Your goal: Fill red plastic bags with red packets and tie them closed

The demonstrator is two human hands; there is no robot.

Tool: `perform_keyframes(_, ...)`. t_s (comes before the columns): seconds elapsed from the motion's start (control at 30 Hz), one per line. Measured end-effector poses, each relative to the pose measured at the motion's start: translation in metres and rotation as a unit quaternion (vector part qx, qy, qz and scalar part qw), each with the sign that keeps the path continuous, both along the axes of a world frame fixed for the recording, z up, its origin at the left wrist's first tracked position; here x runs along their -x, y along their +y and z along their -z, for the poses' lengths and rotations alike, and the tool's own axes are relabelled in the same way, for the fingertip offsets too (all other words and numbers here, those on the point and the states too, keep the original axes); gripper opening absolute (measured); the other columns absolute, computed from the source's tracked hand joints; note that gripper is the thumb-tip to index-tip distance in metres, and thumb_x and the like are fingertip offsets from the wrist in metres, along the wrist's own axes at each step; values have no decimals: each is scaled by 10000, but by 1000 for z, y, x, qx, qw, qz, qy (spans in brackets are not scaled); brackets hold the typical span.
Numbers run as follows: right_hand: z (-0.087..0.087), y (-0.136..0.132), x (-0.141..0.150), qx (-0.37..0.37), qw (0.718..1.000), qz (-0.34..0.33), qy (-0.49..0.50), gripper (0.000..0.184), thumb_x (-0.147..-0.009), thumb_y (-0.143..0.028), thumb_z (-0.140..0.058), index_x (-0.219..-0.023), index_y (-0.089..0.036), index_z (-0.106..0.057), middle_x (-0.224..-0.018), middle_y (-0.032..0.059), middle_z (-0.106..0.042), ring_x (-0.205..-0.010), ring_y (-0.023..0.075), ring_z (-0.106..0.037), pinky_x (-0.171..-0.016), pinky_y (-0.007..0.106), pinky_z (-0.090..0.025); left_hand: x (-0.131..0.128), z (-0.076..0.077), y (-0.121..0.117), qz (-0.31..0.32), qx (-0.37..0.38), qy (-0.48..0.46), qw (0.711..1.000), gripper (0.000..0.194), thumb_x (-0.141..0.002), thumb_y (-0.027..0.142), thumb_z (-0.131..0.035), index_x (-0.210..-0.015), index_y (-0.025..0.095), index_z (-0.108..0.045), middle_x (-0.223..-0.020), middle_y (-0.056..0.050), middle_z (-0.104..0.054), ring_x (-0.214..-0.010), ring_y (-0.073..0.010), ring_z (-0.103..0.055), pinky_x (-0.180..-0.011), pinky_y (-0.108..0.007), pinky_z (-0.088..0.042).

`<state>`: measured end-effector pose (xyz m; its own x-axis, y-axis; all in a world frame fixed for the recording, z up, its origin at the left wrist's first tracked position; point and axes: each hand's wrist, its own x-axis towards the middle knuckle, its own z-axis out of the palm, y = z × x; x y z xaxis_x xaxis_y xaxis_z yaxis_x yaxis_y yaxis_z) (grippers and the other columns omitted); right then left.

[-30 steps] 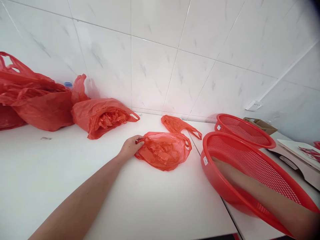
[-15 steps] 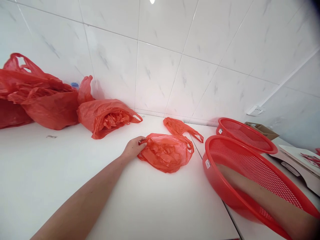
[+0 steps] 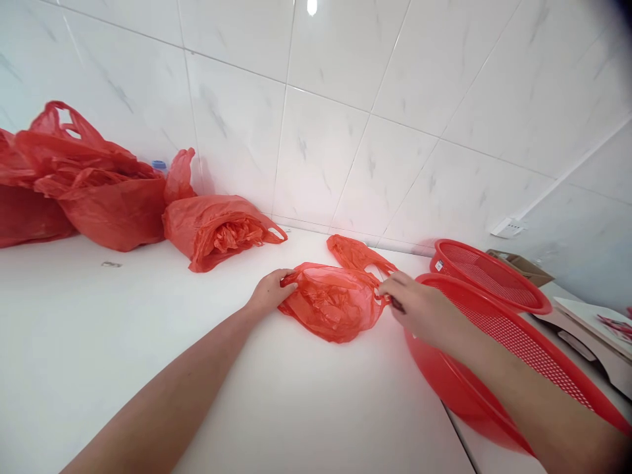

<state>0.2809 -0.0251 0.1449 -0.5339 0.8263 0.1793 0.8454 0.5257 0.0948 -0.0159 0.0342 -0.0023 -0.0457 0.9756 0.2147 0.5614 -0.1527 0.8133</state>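
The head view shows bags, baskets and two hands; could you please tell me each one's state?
Left hand: pinching the open bag's left edge.
Right hand: curled by its right handle, grip unclear.
Open bag: mouth spread.
Small bag: crumpled, lying behind.
Stuffed bag: on its side.
Near basket: open-topped, partly hidden.
Far basket: open-topped.

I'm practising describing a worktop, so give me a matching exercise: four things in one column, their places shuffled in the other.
1. Left hand
2. Right hand
3. Blue cap
4. Cardboard box

A. Beyond the rear red basket
B. At the open bag's right side
C. Behind bulging bags
D. Gripping the open bag's left edge

Pairs: 1-D, 2-B, 3-C, 4-A
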Motion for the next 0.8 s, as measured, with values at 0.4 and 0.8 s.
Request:
perform_keyframes(0.4,16,35,56,63,997,35,41,529,-757,-438,-564,-1254,-341,-412,-1263,20,-473,-808,171,-572,-606,265,-405,0,-1,-1,3,1,-4,1000,399,-762,373,-534,-1131,231,-589,-1166,-35,-612,-1025,-207,-575,-898,-296,-436)
perform_keyframes(0.8,35,-1,-129,246,936,249,32,219,-702,-389,-543,-548,-241,-498,-653,78,-608,-608,210,-583,-566,356,-410,-1,-2,-3,8,8,-6,1000,376,-759,353,-517,-1108,249,-610,-1165,-27,-610,-1051,-229,-550,-906,-315,-430)
